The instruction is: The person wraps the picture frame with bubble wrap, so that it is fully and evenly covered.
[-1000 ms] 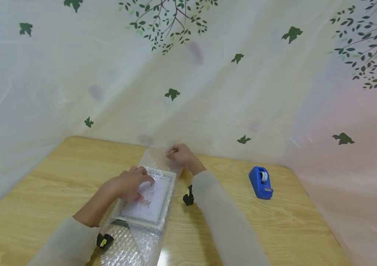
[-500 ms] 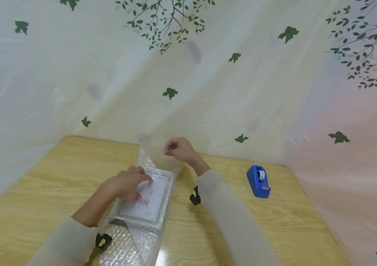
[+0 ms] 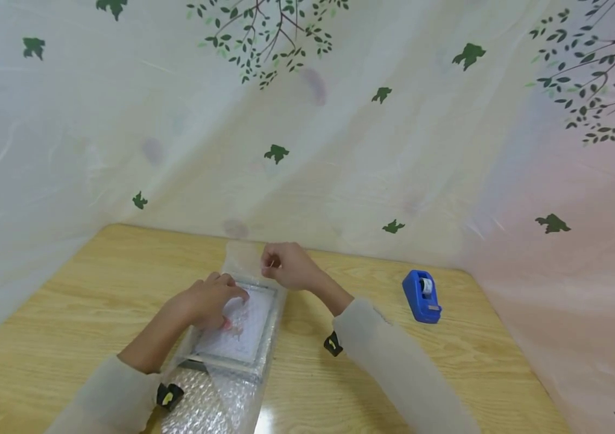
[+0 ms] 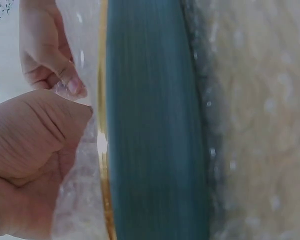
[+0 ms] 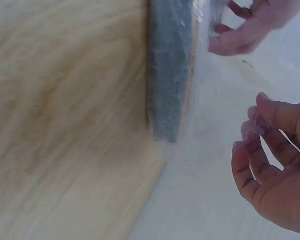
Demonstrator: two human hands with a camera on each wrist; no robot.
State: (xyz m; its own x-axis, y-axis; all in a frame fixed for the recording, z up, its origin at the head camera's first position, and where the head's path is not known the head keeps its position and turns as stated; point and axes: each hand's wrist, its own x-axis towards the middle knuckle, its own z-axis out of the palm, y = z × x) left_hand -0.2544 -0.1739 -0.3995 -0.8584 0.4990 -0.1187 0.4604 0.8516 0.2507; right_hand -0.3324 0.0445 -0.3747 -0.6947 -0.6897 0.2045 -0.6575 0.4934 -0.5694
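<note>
Pressed bubble-wrapped pale rectangular frame point(image 3: 241, 334) under loosely bent left hand point(image 3: 207, 304)! Pinched clear filmy strip point(image 5: 260, 128) in right hand point(image 3: 291, 266); risked folding through uneven pull.

The right hand point(image 5: 284, 182) shows with its palm in view, fingers bent towards the thumb, a bit of clear film point(image 5: 250, 131) pinched at their tips. Above and to the left of it — well apart from the fingers — stands the frame point(image 5: 168, 75), its blue-grey side and narrow tan edge under glossy wrap point(image 5: 200, 11). Straight above the hand is the left hand point(image 5: 257, 30), fingertips at the wrap. Left of the hand, past the frame, spreads the wooden table point(image 5: 65, 125); below-left of the hand — pale backdrop point(image 5: 199, 205).
</note>
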